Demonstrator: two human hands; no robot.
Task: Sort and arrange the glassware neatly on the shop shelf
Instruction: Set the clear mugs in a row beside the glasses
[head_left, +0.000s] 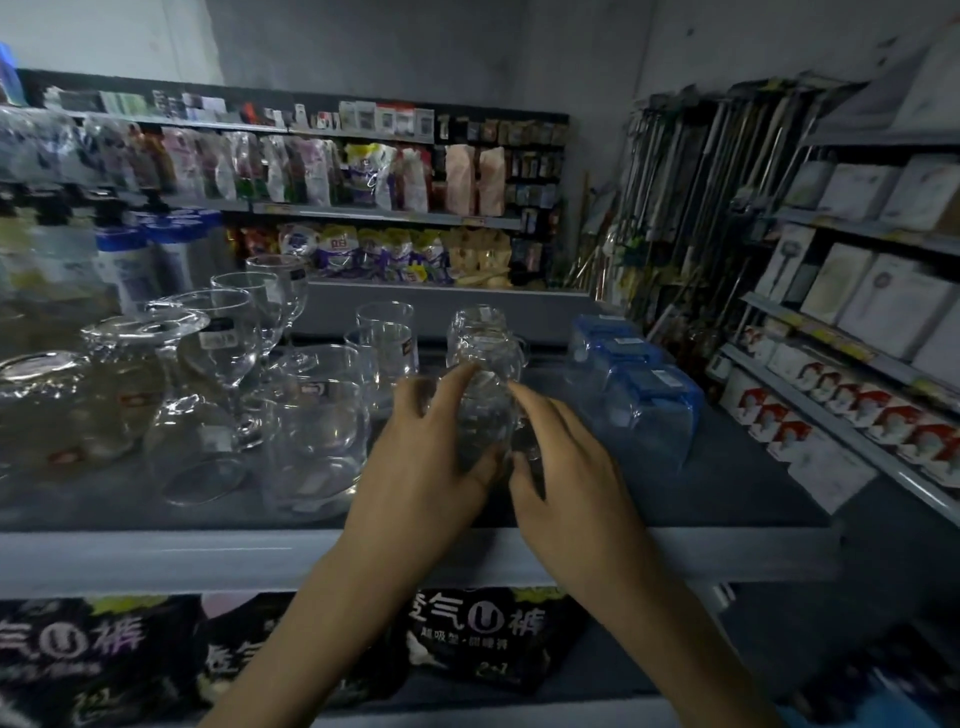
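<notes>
Snack bags (390, 253) and white boxes (860, 293)

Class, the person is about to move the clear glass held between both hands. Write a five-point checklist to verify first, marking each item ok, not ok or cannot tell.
1. Left hand grips the clear ribbed glass jar: ok.
2. Right hand grips its other side: ok.
3. Jar base resting on the dark grey shelf: cannot tell.
4. Blue tinted glasses on the right stand apart from it: ok.
5. Stemmed clear wine glasses on the left lie outside both hands: ok.
</notes>
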